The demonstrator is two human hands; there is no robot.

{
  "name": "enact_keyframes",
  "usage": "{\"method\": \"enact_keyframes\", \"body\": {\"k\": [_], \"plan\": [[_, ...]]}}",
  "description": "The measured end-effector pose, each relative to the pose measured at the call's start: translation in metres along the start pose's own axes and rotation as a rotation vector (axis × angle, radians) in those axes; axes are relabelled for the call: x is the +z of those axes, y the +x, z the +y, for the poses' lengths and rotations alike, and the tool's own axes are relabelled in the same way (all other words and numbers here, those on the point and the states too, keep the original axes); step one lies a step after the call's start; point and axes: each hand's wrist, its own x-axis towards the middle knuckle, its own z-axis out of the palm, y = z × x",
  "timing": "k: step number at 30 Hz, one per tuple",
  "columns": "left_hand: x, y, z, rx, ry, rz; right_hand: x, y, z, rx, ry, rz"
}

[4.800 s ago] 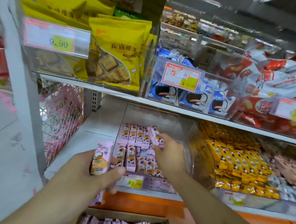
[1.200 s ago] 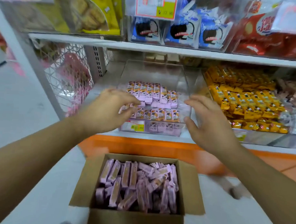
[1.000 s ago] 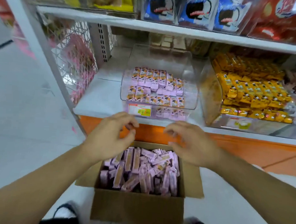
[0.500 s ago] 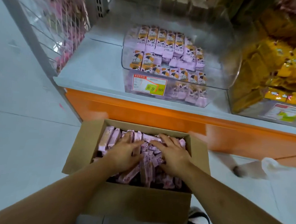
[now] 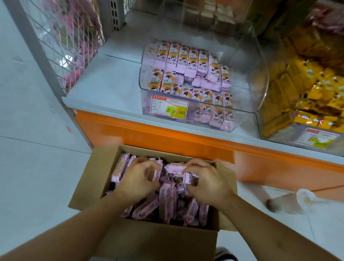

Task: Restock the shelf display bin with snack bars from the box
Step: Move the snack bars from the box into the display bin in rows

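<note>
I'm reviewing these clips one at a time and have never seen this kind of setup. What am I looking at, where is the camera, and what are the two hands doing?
There is no machine here: a person wears one wide-angle camera on the head, looking forward and down, so the arms enter from the bottom. Both hands are down in an open cardboard box on the floor, full of purple snack bars. The left hand has its fingers curled into the pile, and the right hand pinches a few bars. Above, on the grey shelf with an orange front, stands the clear display bin, partly filled with the same bars and carrying a price label. To its right is a bin of yellow packets.
</note>
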Motion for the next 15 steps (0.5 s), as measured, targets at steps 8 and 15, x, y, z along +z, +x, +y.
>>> {"method": "enact_keyframes", "body": {"k": [8, 15], "plan": [[-0.052, -0.039, 0.045, -0.167, -0.636, -0.03, -0.065, -0.021, -0.025, 0.096, 0.284, -0.02], [-0.111, -0.091, 0.103, -0.235, -1.008, -0.287, -0.152, -0.083, -0.081, 0.061, 0.673, 0.113]]}}
